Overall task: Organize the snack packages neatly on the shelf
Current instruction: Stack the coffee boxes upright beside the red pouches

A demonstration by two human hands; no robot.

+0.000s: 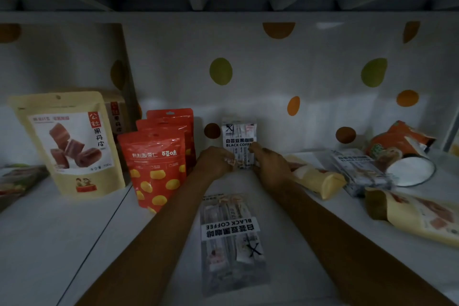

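Observation:
A clear black coffee stick pack (239,136) stands upright against the dotted back wall. My left hand (215,161) grips its lower left edge and my right hand (269,160) grips its lower right edge. A second black coffee pack (232,243) lies flat on the white shelf (74,243) between my forearms. Three red chestnut pouches (155,169) stand in a row to the left. Further left stand a beige fruit-leather pouch (70,144) and another one behind it (116,117).
To the right lie a beige pouch (315,179), a third coffee pack (360,171), an orange bag (397,141), a white round lid (409,171) and a flat beige pouch (417,213). A flat packet (17,181) lies at far left. An upper shelf hangs overhead.

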